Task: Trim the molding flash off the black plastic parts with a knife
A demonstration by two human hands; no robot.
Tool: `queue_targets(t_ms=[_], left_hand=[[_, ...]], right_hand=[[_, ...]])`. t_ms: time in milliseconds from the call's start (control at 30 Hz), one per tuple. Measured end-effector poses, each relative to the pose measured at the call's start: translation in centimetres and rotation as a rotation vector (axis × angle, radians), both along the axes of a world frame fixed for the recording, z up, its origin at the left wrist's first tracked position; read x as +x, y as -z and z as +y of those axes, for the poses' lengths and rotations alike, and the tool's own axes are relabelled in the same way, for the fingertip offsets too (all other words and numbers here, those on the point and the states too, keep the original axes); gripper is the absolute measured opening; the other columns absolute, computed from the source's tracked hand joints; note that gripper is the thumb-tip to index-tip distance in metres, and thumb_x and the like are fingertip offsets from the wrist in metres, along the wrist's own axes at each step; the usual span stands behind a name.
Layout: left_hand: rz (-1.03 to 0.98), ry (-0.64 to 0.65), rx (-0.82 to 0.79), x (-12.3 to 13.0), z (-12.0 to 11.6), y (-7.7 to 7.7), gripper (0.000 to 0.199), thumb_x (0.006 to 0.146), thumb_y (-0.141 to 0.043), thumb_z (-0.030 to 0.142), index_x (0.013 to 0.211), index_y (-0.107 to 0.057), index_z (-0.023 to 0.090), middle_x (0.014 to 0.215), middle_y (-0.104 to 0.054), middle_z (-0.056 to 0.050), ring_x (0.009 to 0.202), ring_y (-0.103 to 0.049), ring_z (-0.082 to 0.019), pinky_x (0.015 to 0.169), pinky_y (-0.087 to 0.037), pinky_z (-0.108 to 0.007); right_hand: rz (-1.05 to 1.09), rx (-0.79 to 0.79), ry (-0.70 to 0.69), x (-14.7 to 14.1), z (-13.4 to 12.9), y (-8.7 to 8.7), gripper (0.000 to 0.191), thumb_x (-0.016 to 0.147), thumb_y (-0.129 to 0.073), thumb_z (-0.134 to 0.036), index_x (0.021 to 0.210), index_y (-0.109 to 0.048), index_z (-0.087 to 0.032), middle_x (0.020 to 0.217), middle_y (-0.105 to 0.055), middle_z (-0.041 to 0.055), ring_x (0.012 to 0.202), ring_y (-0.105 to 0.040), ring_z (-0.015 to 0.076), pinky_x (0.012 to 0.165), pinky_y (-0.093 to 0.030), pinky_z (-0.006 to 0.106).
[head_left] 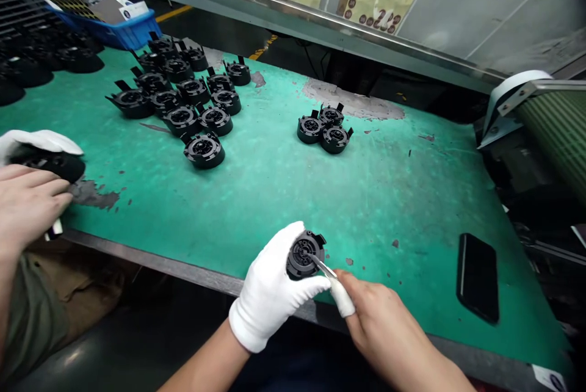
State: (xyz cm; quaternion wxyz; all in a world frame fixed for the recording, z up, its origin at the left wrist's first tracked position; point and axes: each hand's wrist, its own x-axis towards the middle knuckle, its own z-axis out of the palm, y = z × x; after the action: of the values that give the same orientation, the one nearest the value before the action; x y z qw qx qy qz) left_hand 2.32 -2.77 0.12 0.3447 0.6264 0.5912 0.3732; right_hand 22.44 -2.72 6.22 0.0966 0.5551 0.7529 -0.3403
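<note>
My left hand (273, 282), in a white glove, is closed round a round black plastic part (304, 254) at the front edge of the table. The part's ringed inner face is turned up towards me. My bare right hand (382, 312) grips a slim metal tool with a pointed tip (323, 266), perhaps tweezers. Its tip reaches the middle of the part's face. White wrapping covers one digit of that hand. Most of the tool's rear is hidden in my grip.
Similar black parts (204, 150) stand grouped on the green tabletop (270, 190), with a trio (336, 138) farther right. A phone (477, 277) lies at right. A co-worker's hands (32, 196) hold another part at left. Behind are a blue bin (121, 32) and a conveyor belt (556, 135).
</note>
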Motion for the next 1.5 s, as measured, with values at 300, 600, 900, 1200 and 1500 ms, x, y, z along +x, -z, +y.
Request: queue_targets(t_ms=[300, 600, 900, 1200, 1500], left_hand=[[-0.020, -0.016, -0.021, 0.1, -0.2, 0.2, 0.088, 0.072, -0.081, 0.055, 0.144, -0.041, 0.024, 0.143, -0.054, -0.008, 0.132, -0.053, -0.026, 0.116, -0.045, -0.046], [-0.005, -0.070, -0.085, 0.6, -0.2, 0.1, 0.090, 0.069, -0.082, 0.057, 0.144, -0.044, 0.027, 0.142, -0.056, -0.005, 0.129, -0.056, -0.026, 0.114, -0.046, -0.042], [-0.039, -0.186, -0.108, 1.9, -2.5, -1.6, 0.065, 0.093, -0.061, 0.045, 0.151, -0.033, 0.033, 0.152, -0.045, -0.004, 0.139, -0.046, -0.026, 0.117, -0.041, -0.047], [-0.011, -0.074, -0.306, 1.1, -6.2, -2.2, 0.073, 0.094, -0.056, 0.046, 0.155, -0.018, 0.038, 0.160, -0.031, -0.003, 0.140, -0.043, -0.028, 0.113, -0.046, -0.052], [0.013, 0.232, -0.281, -0.6, 2.1, -2.8, 0.103, 0.069, -0.084, 0.050, 0.153, -0.027, 0.030, 0.157, -0.036, -0.004, 0.144, -0.037, -0.024, 0.124, -0.031, -0.043]], right_hand=[[0.111, 0.108, 0.013, 1.3, 0.0, 0.5, 0.051, 0.091, -0.039, -0.014, 0.137, -0.053, -0.028, 0.124, -0.070, 0.0058, 0.108, -0.069, 0.0276, 0.089, -0.056, 0.043], [0.076, 0.039, 0.019, 0.4, -0.3, 0.9, 0.048, 0.090, -0.038, -0.013, 0.133, -0.057, -0.020, 0.107, -0.075, 0.0113, 0.100, -0.071, 0.0293, 0.084, -0.053, 0.038], [0.696, 0.016, 0.476, -2.2, 0.1, 2.3, 0.023, 0.100, -0.038, -0.035, 0.102, -0.059, -0.025, 0.082, -0.067, -0.0014, 0.075, -0.061, 0.0164, 0.067, -0.042, 0.026], [0.686, 0.099, 0.317, 1.1, 3.0, 1.8, 0.037, 0.095, -0.044, -0.021, 0.126, -0.060, -0.031, 0.115, -0.070, -0.0018, 0.101, -0.064, 0.0158, 0.086, -0.046, 0.026], [0.118, 0.217, 0.044, 2.8, 0.6, 0.7, 0.040, 0.093, -0.045, -0.017, 0.128, -0.061, -0.027, 0.107, -0.075, 0.0050, 0.095, -0.071, 0.0242, 0.077, -0.051, 0.032]])
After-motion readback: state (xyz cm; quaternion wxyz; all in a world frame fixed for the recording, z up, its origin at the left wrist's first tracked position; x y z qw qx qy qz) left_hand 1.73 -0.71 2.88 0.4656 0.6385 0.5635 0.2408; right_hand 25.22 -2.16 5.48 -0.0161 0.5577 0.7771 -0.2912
